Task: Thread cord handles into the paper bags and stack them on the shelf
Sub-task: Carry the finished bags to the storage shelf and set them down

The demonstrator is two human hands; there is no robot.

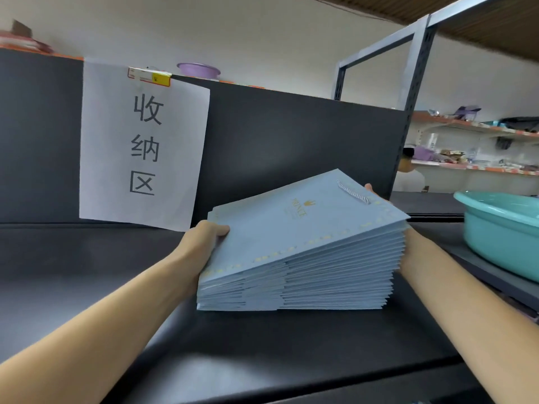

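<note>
A thick stack of flat light-blue paper bags [306, 258] with gold trim rests on the black shelf surface [116, 272], its top tilted up toward the right. A twisted white cord handle [353, 193] lies on the top bag near its far edge. My left hand [204, 240] grips the stack's left side, thumb on top of the uppermost bag. My right hand [408, 246] holds the right side of the stack; most of it is hidden behind the bags, and one fingertip [369, 188] shows past the far corner.
A white paper sign [143, 141] with black characters hangs on the black back panel. A teal plastic basin [504, 228] stands at the right on the shelf. A grey metal shelf post [414, 83] rises behind the stack. Distant shelves with goods fill the right background.
</note>
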